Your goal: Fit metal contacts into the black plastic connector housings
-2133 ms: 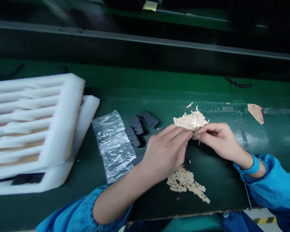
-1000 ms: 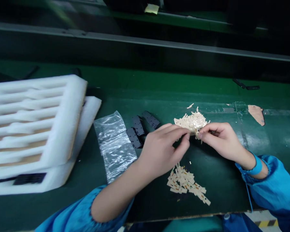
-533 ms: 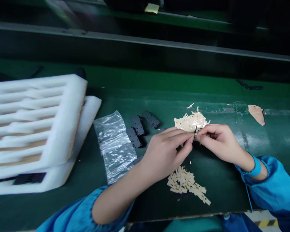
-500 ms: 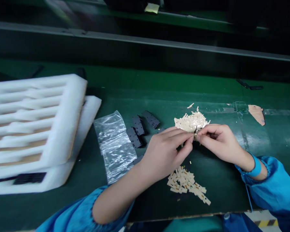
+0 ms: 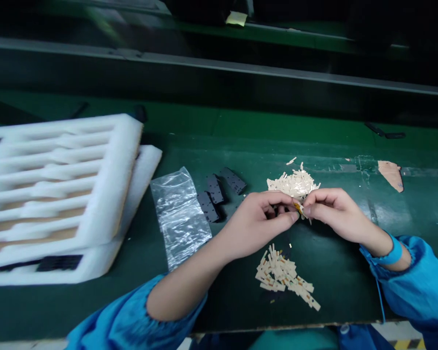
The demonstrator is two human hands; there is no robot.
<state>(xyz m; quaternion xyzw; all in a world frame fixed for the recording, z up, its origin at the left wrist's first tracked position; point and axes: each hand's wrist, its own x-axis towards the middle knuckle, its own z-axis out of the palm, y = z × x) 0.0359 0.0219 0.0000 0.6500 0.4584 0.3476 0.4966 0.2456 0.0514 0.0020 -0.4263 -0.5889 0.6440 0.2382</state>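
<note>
My left hand (image 5: 264, 221) and my right hand (image 5: 336, 211) meet over the green bench, fingertips pinched together. Between them is a small cream piece with an amber-coloured part (image 5: 299, 208); both hands grip it, and much of it is hidden by the fingers. Just behind the hands lies a heap of thin cream strips (image 5: 294, 183). Nearer the bench edge, below my left hand, is a second pile of flat cream pieces with amber marks (image 5: 282, 274). Left of my left hand sit several dark rectangular blocks with small holes (image 5: 215, 188).
A clear plastic bag (image 5: 180, 214) lies left of the blocks. White slotted foam trays (image 5: 127, 184) are stacked at the left, with dark parts in some slots. A torn brown scrap (image 5: 391, 175) and dark slim parts (image 5: 385, 132) lie at the right.
The fingers of both hands have shifted around the small piece, and its amber part now shows. The dark pointed bit above the fingertips is no longer visible. The view has moved slightly.
</note>
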